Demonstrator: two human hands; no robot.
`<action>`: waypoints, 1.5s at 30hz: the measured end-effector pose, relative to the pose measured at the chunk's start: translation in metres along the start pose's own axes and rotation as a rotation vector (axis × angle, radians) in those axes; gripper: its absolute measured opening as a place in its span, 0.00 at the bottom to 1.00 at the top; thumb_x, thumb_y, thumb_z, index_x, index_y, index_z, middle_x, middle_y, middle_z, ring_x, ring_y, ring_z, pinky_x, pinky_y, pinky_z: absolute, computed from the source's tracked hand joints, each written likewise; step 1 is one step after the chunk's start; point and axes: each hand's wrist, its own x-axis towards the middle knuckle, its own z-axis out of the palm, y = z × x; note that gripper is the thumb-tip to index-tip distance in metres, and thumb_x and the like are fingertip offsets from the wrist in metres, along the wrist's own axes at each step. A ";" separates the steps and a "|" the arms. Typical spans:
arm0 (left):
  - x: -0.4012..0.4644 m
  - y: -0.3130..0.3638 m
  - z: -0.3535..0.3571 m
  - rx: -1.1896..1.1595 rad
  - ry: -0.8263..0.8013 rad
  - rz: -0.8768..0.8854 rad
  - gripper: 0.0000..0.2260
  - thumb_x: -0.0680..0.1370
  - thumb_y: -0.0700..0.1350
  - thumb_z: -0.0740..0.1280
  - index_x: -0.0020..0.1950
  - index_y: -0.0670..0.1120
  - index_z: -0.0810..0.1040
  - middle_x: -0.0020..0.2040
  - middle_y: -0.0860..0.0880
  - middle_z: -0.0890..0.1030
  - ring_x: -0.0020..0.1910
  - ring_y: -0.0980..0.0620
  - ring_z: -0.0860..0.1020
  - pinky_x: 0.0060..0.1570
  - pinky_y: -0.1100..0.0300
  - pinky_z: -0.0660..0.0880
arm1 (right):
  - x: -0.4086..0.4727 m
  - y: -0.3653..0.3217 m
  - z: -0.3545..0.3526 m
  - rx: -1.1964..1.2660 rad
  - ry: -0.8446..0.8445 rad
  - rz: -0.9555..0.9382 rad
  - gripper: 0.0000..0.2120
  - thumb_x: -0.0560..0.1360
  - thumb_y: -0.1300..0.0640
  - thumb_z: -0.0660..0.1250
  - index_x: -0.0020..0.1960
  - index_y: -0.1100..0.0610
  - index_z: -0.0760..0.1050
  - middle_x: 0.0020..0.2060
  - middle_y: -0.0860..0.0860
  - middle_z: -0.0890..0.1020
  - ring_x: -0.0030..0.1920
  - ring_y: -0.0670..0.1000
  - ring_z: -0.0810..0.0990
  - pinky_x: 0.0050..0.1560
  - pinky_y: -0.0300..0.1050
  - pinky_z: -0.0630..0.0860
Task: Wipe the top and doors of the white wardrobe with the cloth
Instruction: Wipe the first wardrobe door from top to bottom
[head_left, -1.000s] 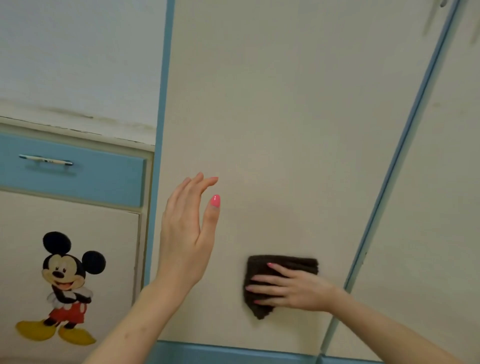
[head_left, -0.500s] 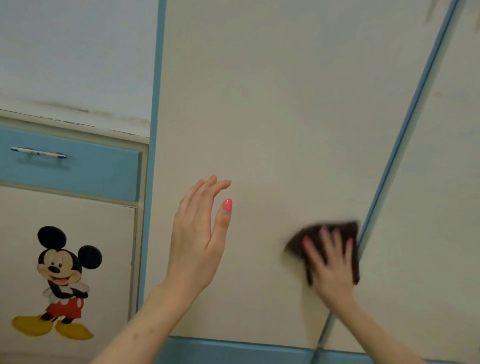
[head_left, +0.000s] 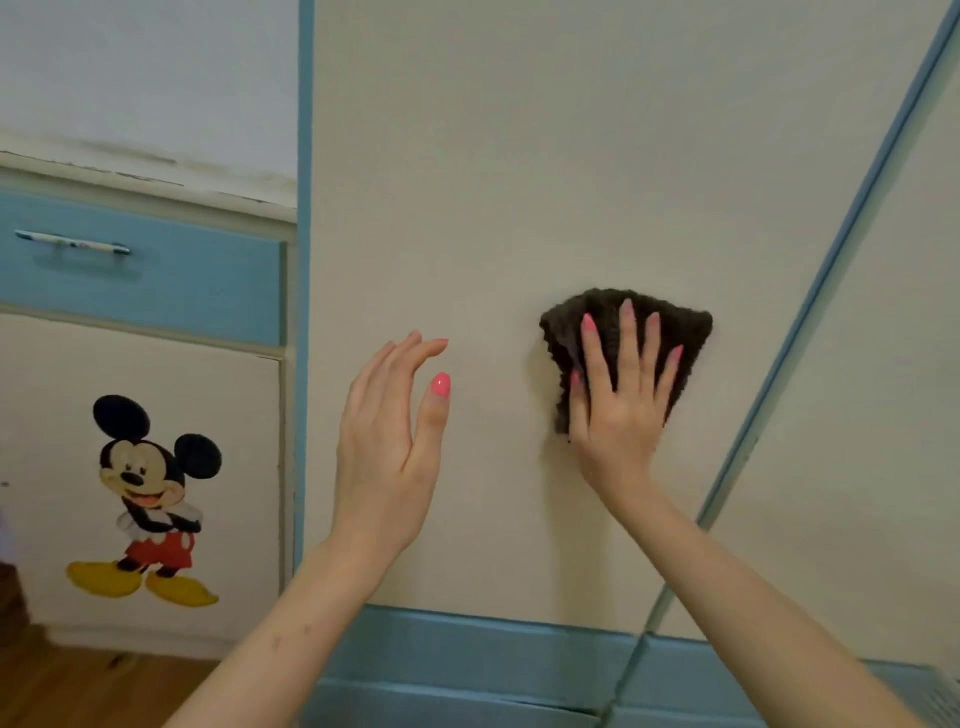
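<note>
Right hand flat, fingers spread, pressing cloth on door; left hand open, idle. Keep even pressure, overlap strokes.

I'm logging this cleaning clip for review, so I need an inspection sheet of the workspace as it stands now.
Surface: white wardrobe door, blue-trimmed, upright, no obvious marks.
Job's things: dark cloth spread flat against the door, near the blue strip between doors.
Clutter: nothing seen.
Grippers: right hand presses the cloth with straight, spread fingers; left hand open and raised, holding nothing; contact with the door cannot be told.
Cables: nothing seen.
Surroundings: low cabinet with blue drawer, cartoon mouse sticker on its door, wooden floor, grime along the wall above the cabinet.
</note>
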 end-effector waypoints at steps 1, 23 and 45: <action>-0.002 -0.001 -0.001 -0.014 0.004 -0.014 0.18 0.79 0.55 0.50 0.66 0.53 0.70 0.68 0.52 0.71 0.71 0.55 0.63 0.69 0.59 0.58 | -0.003 -0.017 0.006 0.025 0.014 0.041 0.27 0.78 0.59 0.61 0.76 0.51 0.61 0.76 0.57 0.61 0.76 0.62 0.57 0.74 0.66 0.53; -0.021 -0.039 -0.022 0.016 0.067 -0.110 0.18 0.80 0.51 0.52 0.67 0.51 0.70 0.69 0.52 0.70 0.70 0.56 0.64 0.68 0.49 0.63 | -0.108 -0.196 0.058 0.241 -0.275 -0.584 0.21 0.79 0.60 0.56 0.72 0.62 0.66 0.70 0.57 0.69 0.72 0.59 0.63 0.77 0.58 0.44; -0.055 -0.050 0.020 -0.005 -0.061 0.032 0.17 0.80 0.52 0.51 0.65 0.52 0.71 0.66 0.54 0.73 0.67 0.58 0.68 0.65 0.65 0.62 | -0.249 0.052 0.013 -0.027 -0.523 -1.175 0.25 0.79 0.60 0.52 0.75 0.49 0.61 0.78 0.50 0.55 0.72 0.48 0.66 0.77 0.54 0.38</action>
